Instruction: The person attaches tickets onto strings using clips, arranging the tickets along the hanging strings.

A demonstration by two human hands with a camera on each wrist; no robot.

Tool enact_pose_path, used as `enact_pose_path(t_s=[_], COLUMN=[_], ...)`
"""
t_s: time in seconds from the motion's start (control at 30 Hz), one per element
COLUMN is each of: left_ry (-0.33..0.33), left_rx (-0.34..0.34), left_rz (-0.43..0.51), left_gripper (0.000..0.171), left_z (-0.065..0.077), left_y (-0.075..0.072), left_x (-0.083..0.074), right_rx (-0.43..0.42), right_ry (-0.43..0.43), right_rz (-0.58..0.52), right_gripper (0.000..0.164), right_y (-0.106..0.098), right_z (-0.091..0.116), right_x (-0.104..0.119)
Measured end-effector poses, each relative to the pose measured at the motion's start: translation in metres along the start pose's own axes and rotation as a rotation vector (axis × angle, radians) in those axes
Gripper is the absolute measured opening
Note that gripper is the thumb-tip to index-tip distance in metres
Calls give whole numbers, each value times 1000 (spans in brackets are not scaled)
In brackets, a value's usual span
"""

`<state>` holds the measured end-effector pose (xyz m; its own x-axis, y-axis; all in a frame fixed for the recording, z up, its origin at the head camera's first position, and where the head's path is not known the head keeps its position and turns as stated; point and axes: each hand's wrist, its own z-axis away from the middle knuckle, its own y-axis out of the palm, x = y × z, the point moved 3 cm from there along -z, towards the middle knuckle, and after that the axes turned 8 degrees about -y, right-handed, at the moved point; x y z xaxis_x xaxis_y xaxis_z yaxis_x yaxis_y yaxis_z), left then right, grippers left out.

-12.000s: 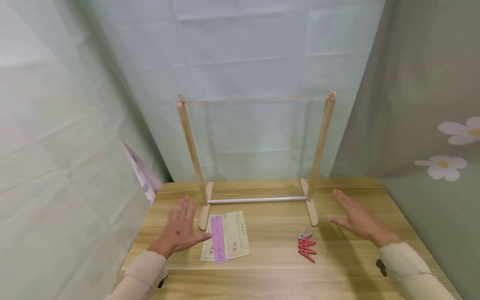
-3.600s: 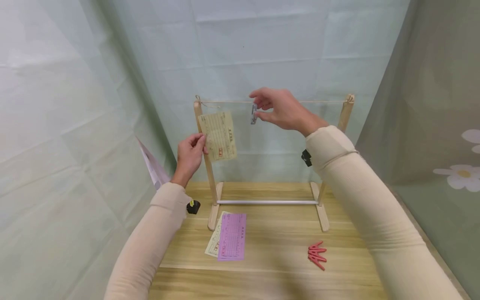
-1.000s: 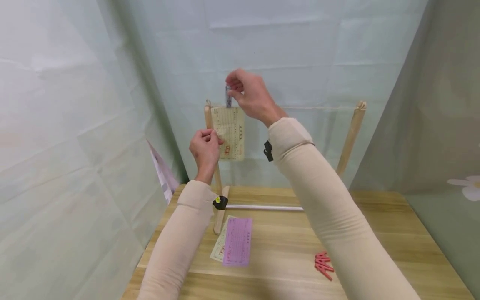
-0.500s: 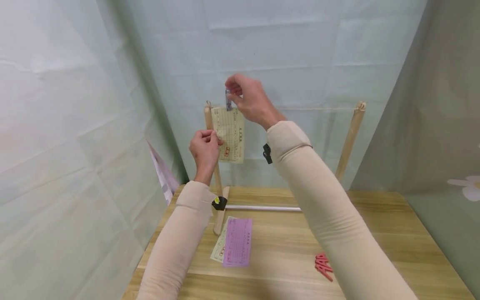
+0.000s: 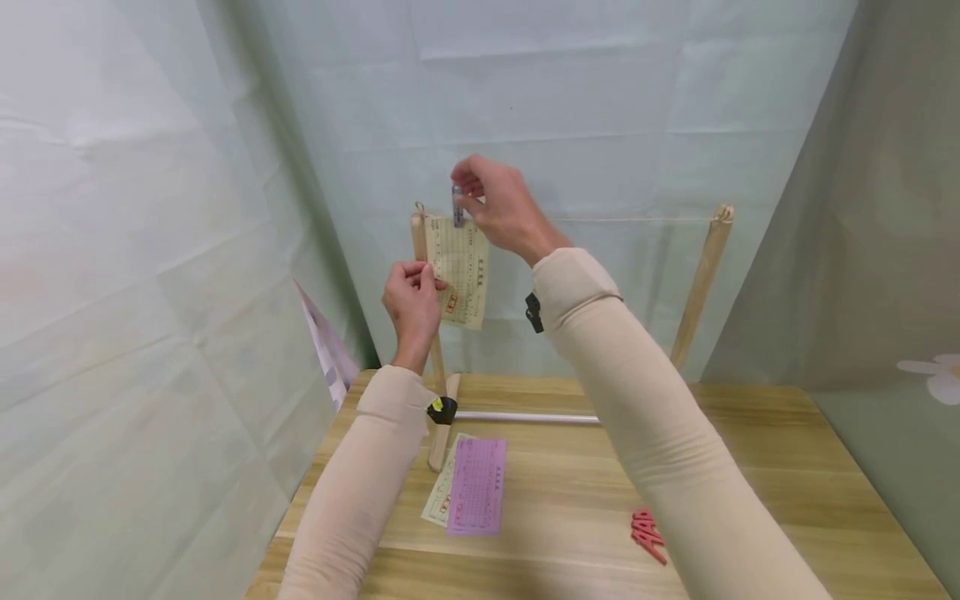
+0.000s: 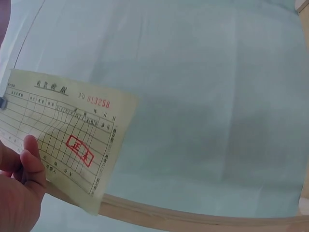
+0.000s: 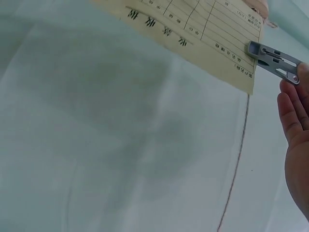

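Note:
A yellow receipt sheet point(image 5: 467, 271) hangs upright at the string point(image 5: 637, 219), beside the rack's left post. My left hand point(image 5: 412, 304) pinches its left edge between thumb and fingers; the left wrist view shows the printed sheet point(image 6: 58, 111) slightly bent. My right hand point(image 5: 502, 200) pinches the handle end of a grey clothespin point(image 5: 457, 208) above the sheet. In the right wrist view, the clothespin point(image 7: 273, 60) has its nose over the sheet's top edge, where the string meets the paper. Whether the string lies inside its jaws, I cannot tell.
A purple receipt point(image 5: 477, 487) overlaps another yellow one point(image 5: 437, 502) on the wooden table point(image 5: 570, 500). Several red clothespins point(image 5: 647, 533) lie at the right, partly behind my right sleeve. The rack's right post point(image 5: 701, 287) and white crossbar point(image 5: 525, 417) stand behind my arms.
Both hands, earlier spread above the table, have raised the yellow receipt and the grey clothespin to the string. Over the last second the clothespin has come down slightly onto the sheet's top edge.

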<state>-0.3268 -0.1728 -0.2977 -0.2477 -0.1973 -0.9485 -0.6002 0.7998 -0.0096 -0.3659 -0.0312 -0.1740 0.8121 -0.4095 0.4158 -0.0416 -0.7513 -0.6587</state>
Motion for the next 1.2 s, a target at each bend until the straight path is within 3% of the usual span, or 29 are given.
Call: enact_pose_path(t_s=[0.53, 0.7, 1.0, 1.2], left_ry=[-9, 0, 9, -11], left_rx=[-9, -6, -22, -15], left_rz=[71, 70, 106, 77], left_gripper=[5, 16, 4, 17], left_z=[2, 2, 2, 2], left_y=[5, 7, 9, 7], left_x=[5, 5, 8, 9], right_rx=[15, 8, 50, 56], right_ry=[15, 11, 65, 74], right_rz=[22, 10, 1, -17], right_gripper=[28, 28, 35, 44], right_y=[4, 3, 4, 4], right_z=[2, 2, 1, 0], right_x=[-2, -3, -5, -7])
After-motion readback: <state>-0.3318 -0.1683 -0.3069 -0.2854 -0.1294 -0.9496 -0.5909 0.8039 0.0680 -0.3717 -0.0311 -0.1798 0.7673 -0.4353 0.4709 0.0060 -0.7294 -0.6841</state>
